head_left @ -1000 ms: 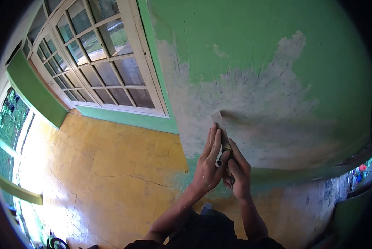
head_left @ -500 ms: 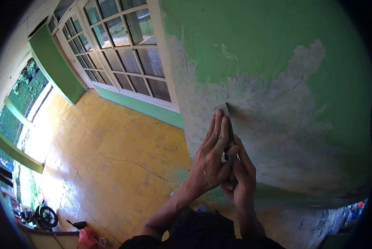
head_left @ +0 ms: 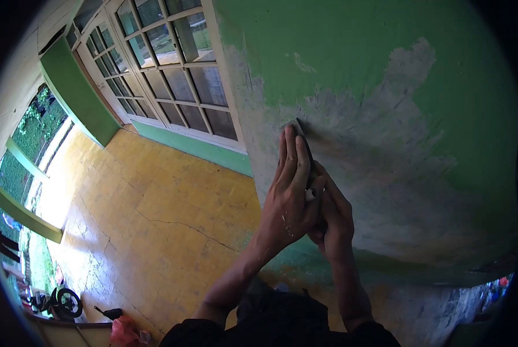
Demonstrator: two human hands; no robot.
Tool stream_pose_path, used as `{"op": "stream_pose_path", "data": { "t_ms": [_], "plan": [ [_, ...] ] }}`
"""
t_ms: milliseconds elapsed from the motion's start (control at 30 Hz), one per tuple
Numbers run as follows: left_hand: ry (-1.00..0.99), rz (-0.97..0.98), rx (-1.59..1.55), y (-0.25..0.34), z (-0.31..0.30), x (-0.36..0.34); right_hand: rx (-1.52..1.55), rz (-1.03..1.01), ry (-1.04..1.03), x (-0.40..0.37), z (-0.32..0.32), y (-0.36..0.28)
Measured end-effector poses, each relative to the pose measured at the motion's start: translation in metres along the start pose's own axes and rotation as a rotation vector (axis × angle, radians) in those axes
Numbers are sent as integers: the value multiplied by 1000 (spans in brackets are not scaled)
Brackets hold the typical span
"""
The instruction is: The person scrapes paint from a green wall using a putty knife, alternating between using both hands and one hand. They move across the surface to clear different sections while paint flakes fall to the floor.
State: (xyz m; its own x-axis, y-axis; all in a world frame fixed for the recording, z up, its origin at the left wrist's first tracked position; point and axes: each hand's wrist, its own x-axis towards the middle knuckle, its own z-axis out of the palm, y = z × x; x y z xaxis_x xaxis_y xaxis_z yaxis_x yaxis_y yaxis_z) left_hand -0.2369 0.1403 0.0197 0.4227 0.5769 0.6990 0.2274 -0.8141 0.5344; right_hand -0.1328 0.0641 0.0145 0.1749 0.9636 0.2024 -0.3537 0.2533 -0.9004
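A flat scraper [head_left: 296,125] lies with its blade tip against a scuffed, whitish-grey patch [head_left: 380,136] of the green wall. Long fingers of my left hand [head_left: 286,202] are pressed together along the blade, and its thumb is bent in. By that thumb shows the end of a small white tube [head_left: 311,195]; what it is I cannot make out. My right hand [head_left: 336,220] is closed around the scraper's lower end, which both hands mostly hide. Pale flecks dot the back of my left hand.
White-framed glass doors [head_left: 178,75] stand left of the wall. Below them spreads a cracked yellow tiled floor [head_left: 155,214]. A red plastic bag [head_left: 124,331] and a motorcycle wheel [head_left: 69,302] are at lower left. Green pillars [head_left: 76,95] border the porch.
Both hands and the scraper have slid up and slightly left along the wall. The grip looks the same.
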Motion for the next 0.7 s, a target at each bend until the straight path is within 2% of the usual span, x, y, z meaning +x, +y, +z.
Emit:
{"op": "stream_pose_path", "data": {
  "t_ms": [133,167,233,333,400,533,600,700],
  "plan": [
    [-74,12,-38,-2,1,-8,-34,-93,116,-13,8,9],
    [-64,0,-32,0,0,-5,-45,-36,152,-13,10,4],
    [-41,4,3,-1,-7,5,-18,20,70,-3,4,-3],
    [-61,35,17,-2,-13,7,-42,-8,61,-2,6,-4],
    [-115,37,-31,0,-16,-1,-68,-69,138,-14,16,3],
    [-55,68,58,-1,-17,9,40,-28,81,-2,11,3],
    [-100,88,105,1,-25,13,71,-9,42,-2,8,5],
    [-114,142,103,-2,-24,13,98,-83,66,-2,13,10]
  ]
}}
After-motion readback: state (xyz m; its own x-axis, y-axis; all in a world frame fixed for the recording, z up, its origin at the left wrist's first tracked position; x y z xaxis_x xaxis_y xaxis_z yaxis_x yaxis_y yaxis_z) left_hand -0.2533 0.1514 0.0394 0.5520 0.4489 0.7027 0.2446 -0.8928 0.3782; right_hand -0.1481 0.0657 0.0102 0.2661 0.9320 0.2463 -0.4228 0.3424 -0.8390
